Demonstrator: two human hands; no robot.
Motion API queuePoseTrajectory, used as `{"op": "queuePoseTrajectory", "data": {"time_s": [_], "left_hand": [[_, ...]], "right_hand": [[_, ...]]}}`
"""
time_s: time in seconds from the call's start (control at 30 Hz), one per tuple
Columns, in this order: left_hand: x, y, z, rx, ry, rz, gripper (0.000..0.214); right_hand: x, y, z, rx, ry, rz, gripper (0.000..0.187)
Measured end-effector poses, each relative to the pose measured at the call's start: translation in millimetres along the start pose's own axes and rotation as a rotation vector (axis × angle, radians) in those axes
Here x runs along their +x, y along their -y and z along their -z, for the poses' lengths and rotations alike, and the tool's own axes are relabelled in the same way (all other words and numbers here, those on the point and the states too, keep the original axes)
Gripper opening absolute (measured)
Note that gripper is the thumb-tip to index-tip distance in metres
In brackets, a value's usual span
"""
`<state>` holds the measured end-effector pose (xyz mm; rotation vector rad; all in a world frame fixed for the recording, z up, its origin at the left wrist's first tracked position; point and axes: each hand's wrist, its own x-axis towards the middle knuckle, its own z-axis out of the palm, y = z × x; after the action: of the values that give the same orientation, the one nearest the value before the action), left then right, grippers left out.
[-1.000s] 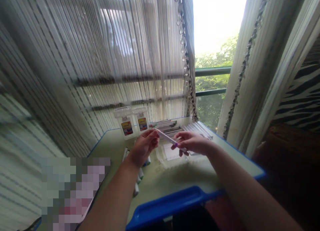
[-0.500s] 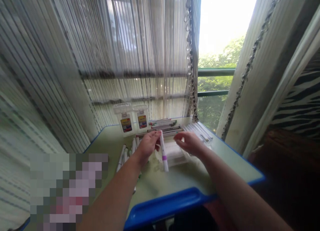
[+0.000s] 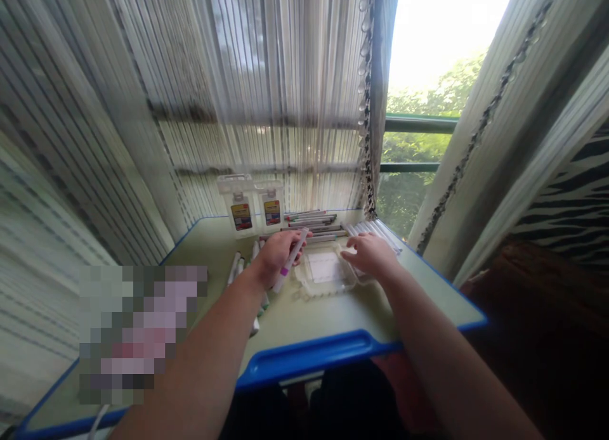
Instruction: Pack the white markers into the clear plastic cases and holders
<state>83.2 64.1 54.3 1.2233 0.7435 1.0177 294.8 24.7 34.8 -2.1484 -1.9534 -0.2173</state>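
**Left hand [image 3: 275, 257] grips marker [image 3: 291, 260], right hand [image 3: 372, 253] flat at the case [image 3: 324, 270]**

The left hand has its fingers [image 3: 287, 239] curled round a white marker, closed on the upper half of the barrel. The marker slants down out of the grip. Its far tip pokes out beyond the fingertips, and its purple-banded end hangs below the palm, just above the table [image 3: 309, 359]. The thumb side is hidden, so I can't tell exactly how it pinches.

The right hand lies palm down with its fingers [image 3: 360, 242] loosely spread and nearly straight. They are closed on nothing that shows, and they rest at the right edge of the clear case. Whether anything sits under that palm, I cannot tell.

The case lies flat between the two hands, just right of the left fingers and touching or just under the right ones.

Beyond the left fingertips there is a row of pens [image 3: 311, 222] lying side by side. Further back stand two upright packs [image 3: 254, 205] against the curtain [image 3: 190, 110]. Past the right fingertips is a bank of white pens [image 3: 378, 229]. Loose markers [image 3: 236, 269] lie on the table to the left of the left wrist, with a few more under the forearm.
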Motion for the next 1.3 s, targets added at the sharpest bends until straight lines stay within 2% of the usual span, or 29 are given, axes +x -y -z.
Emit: {"op": "queuePoseTrajectory", "data": {"time_s": [0.17,0.6,0.77,1.0,1.13,1.3], "left_hand": [[2.6,0.0,0.6,0.080,0.013,-0.034,0.015],[2.3,1.4,0.8,0.103,-0.017,-0.011,0.014],[1.0,1.3,1.1,0.114,0.012,-0.024,0.016],[0.9,6.2,-2.3,0.212,0.054,-0.044,0.018],[0.9,9.6,-3.9,0.267,0.052,-0.042,0.017],[5.5,14.2,-2.2,0.232,0.039,-0.055,0.019]], "right_hand": [[-0.4,5.1,-4.6,-0.060,0.071,-0.007,0.041],[-0.6,6.5,-1.7,-0.070,0.057,0.140,0.019],[-2.1,5.2,-1.7,-0.054,0.024,0.108,0.027],[-1.8,5.1,-5.9,-0.048,0.067,0.065,0.045],[-3.2,7.5,-2.4,-0.070,0.077,0.073,0.040],[-9.8,15.5,2.2,-0.087,-0.027,0.075,0.036]]}}
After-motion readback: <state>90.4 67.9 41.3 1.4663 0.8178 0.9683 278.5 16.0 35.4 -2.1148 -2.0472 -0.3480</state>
